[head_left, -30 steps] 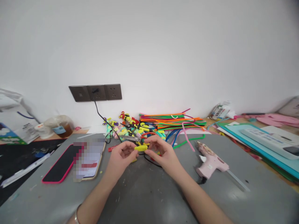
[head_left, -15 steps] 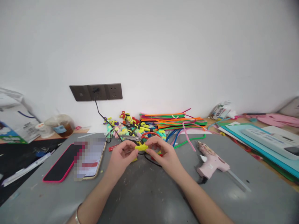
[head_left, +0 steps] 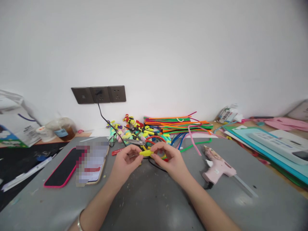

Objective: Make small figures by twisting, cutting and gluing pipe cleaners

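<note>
A short yellow piece of pipe cleaner (head_left: 146,153), bent or folded into a small bundle, spans the gap between my fingertips. My left hand (head_left: 127,160) pinches its left end, while my right hand (head_left: 168,157) grips the right end between thumb and fingers. Just behind my hands lie scissors (head_left: 136,141) and a heap of small pipe-cleaner figures (head_left: 149,130) in yellow, black, red and pastel colours. A red curved pipe cleaner (head_left: 156,137) shows above my right fingers. The other fingers partly hide the yellow piece's ends.
Bundled pipe cleaners (head_left: 178,123) lie against the wall. A pink glue gun (head_left: 218,168) with a glue stick rests at right, near folders (head_left: 260,141). At left are two phones (head_left: 64,168), a drink cup (head_left: 64,130) and a black cord (head_left: 102,115) plugged into a wall socket (head_left: 99,95).
Both hands keep hold of the yellow pipe-cleaner piece in nearly the same place. The piece turns slightly between the fingertips; the surroundings stay as they were.
</note>
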The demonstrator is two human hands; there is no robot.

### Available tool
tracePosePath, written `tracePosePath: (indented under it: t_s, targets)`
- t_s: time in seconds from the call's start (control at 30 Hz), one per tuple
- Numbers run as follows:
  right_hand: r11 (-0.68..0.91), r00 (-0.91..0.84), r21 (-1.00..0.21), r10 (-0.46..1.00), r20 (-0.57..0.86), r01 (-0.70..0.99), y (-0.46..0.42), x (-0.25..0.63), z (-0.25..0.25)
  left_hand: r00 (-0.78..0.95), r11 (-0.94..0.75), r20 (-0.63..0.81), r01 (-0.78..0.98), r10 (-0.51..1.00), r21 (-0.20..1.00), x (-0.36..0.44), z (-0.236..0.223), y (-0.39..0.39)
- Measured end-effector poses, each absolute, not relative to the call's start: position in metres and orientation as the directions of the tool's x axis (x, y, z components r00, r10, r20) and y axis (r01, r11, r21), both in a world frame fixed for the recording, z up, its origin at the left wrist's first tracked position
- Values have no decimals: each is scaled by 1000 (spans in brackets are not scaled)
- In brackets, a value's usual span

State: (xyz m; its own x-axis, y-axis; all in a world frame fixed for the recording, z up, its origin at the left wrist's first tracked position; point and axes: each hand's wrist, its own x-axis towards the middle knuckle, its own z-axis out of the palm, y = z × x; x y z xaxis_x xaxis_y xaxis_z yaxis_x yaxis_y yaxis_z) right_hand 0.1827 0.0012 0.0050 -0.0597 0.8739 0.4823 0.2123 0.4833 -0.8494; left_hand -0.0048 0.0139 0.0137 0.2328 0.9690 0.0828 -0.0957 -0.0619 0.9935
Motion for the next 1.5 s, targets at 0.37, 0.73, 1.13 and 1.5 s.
tracePosePath:
  t_s: [0.37, 0.73, 1.13, 1.5]
  targets:
    - [488, -63, -848, 872, 486, 208, 2, 182, 4, 223, -85, 106, -104, 969, 991, -5, 12, 14]
    - [411, -59, -901, 912, 406, 142, 2, 181, 2, 231, -87, 106, -91, 967, 992, -5, 13, 13]
    - [393, -65, -908, 920, 387, 149, 4, 183, -1, 230, -103, 116, -69, 966, 992, -5, 13, 14]
    - [332, -30, -942, 943, 331, 36, 7, 182, 3, 202, -172, 186, -83, 962, 982, -2, 13, 13]
